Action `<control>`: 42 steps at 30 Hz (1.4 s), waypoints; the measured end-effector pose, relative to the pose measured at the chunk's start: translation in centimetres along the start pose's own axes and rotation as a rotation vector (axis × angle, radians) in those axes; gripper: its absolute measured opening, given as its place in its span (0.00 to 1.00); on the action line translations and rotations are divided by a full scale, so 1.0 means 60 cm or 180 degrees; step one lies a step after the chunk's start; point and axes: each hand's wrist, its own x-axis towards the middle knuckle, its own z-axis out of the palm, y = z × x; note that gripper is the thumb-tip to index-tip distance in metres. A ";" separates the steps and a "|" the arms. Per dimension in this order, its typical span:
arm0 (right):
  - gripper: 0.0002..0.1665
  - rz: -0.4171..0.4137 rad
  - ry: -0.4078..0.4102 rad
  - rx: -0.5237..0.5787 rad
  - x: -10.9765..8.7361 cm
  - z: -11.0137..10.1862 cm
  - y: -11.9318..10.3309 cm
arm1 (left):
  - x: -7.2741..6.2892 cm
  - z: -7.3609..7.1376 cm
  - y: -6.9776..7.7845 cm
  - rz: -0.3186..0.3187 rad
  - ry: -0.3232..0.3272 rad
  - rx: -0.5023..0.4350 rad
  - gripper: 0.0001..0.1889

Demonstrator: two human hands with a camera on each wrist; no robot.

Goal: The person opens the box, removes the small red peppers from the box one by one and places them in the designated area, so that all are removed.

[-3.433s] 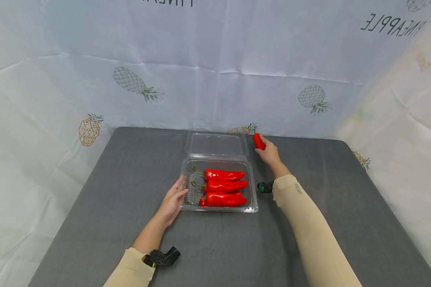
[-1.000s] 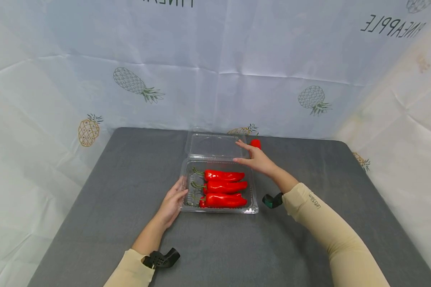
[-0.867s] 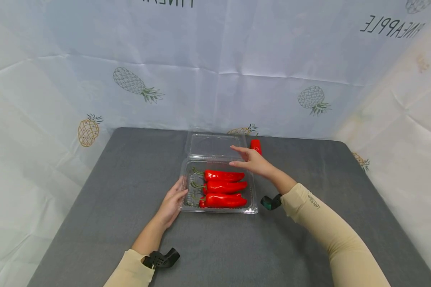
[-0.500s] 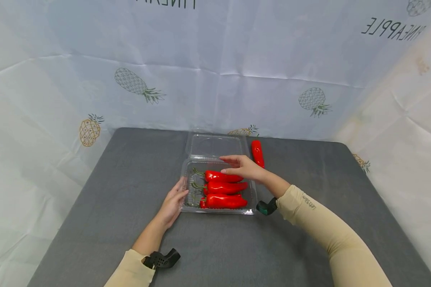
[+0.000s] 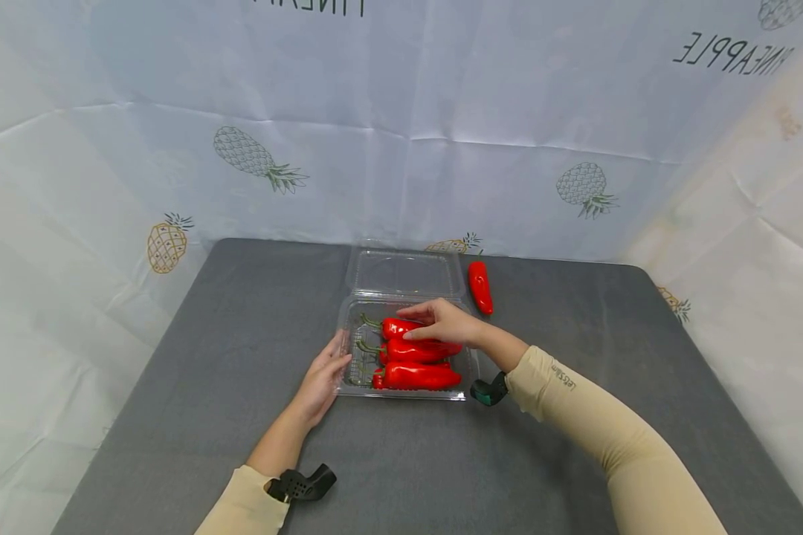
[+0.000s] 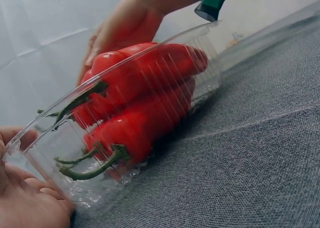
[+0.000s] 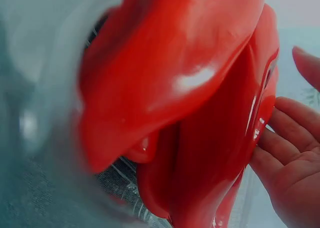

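So the far pepper [image 5: 392,328] is sitting in the clear plastic container [image 5: 469,375], back of the row, stem to the left, and the right hand [image 5: 448,323] is right over it: thumb and fingers parted, fingers touching the pepper, thumb looking clear of it in the right wrist view, so I wouldn't call that a proper hold. My worry is a pinch that closes only on the smooth skin near the tapered end. That stuff looks super glossy, so it could squirt out or swing stem-down. The middle pepper [image 5: 408,350] is snugged up against it too, so a thumb pushed in between could drag that one along or roll it onto the near pepper [image 5: 421,376]. From the left wrist side they look piled up, more red underneath, so pulling one might make the rest slump. Stems could also snag on each other, hard to tell from here. The left hand [image 5: 317,375] is holding the container's left edge, which is good, because the plastic looks thin: squeeze too hard and the wall could buckle, let go and a bump might skid the whole thing. Behind it the lid [image 5: 404,272] lies folded back, and the loose pepper [image 5: 480,288] is on the table [image 5: 254,297] near the lid's right side, where a careless wrist or elbow could roll it.
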 end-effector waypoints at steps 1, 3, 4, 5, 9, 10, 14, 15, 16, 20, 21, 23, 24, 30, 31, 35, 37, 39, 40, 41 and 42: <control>0.31 0.0000 -0.0006 -0.0008 0.001 0.000 0.000 | 0.000 0.000 0.000 -0.0001 0.0002 0.0000 0.33; 0.31 0.0017 -0.0004 -0.0061 0.001 0.000 0.001 | 0.000 0.000 0.001 0.0009 -0.0008 0.0004 0.33; 0.31 0.0035 -0.0001 -0.0091 0.001 0.000 0.001 | 0.000 0.000 0.001 0.0012 -0.0013 0.0006 0.33; 0.31 0.0058 0.0004 -0.0127 0.001 0.000 0.002 | 0.000 0.000 0.001 0.0018 -0.0015 0.0003 0.33; 0.31 0.0139 0.0020 -0.0265 0.002 -0.002 0.007 | -0.001 0.000 0.001 0.0034 -0.0022 0.0005 0.34; 0.31 0.0150 0.0021 -0.0292 0.002 -0.002 0.008 | -0.001 0.000 0.001 0.0043 -0.0026 0.0007 0.34; 0.30 0.0164 0.0033 -0.0395 0.003 -0.002 0.011 | -0.001 0.000 0.001 0.0040 -0.0007 0.0026 0.33; 0.30 0.0166 0.0035 -0.0418 0.004 -0.002 0.011 | -0.001 0.000 0.001 0.0040 -0.0005 0.0032 0.34; 0.30 0.0178 0.0036 -0.0426 0.004 -0.002 0.010 | -0.001 0.000 0.001 0.0049 -0.0016 0.0038 0.34; 0.29 0.0214 0.0043 -0.0493 0.006 -0.002 0.009 | -0.001 0.000 0.001 0.0044 -0.0026 0.0037 0.34; 0.29 0.0228 0.0040 -0.0511 0.006 -0.002 0.009 | -0.001 0.000 0.001 0.0045 -0.0027 0.0033 0.34; 0.29 0.0251 0.0039 -0.0553 0.008 -0.002 0.010 | -0.001 0.000 0.001 0.0046 -0.0016 0.0020 0.34; 0.28 0.0263 0.0039 -0.0577 0.008 -0.002 0.011 | -0.001 0.000 0.001 0.0045 -0.0011 0.0020 0.34; 0.27 0.0279 0.0059 -0.0639 0.011 -0.001 0.014 | -0.001 0.000 0.001 0.0028 0.0012 0.0037 0.33; 0.27 0.0269 0.0060 -0.0648 0.011 0.000 0.015 | -0.002 0.000 0.001 0.0026 0.0004 0.0038 0.33; 0.26 0.0162 0.0038 -0.0738 0.010 0.000 0.018 | -0.002 0.000 0.001 0.0009 -0.0022 0.0036 0.33; 0.26 0.0085 0.0029 -0.0804 0.010 0.000 0.019 | -0.003 0.000 0.001 0.0005 -0.0020 0.0041 0.33; 0.25 0.0022 0.0021 -0.0862 0.009 0.000 0.018 | -0.003 0.000 0.001 0.0012 -0.0021 0.0053 0.33; 0.25 -0.0005 0.0023 -0.0902 0.009 0.000 0.018 | -0.003 0.000 0.001 0.0014 -0.0020 0.0052 0.33; 0.25 -0.0032 0.0028 -0.0939 0.009 0.000 0.017 | -0.003 -0.001 0.001 0.0027 -0.0038 0.0054 0.33; 0.25 -0.0049 0.0031 -0.0959 0.009 0.000 0.017 | -0.004 -0.001 0.002 0.0034 -0.0043 0.0053 0.33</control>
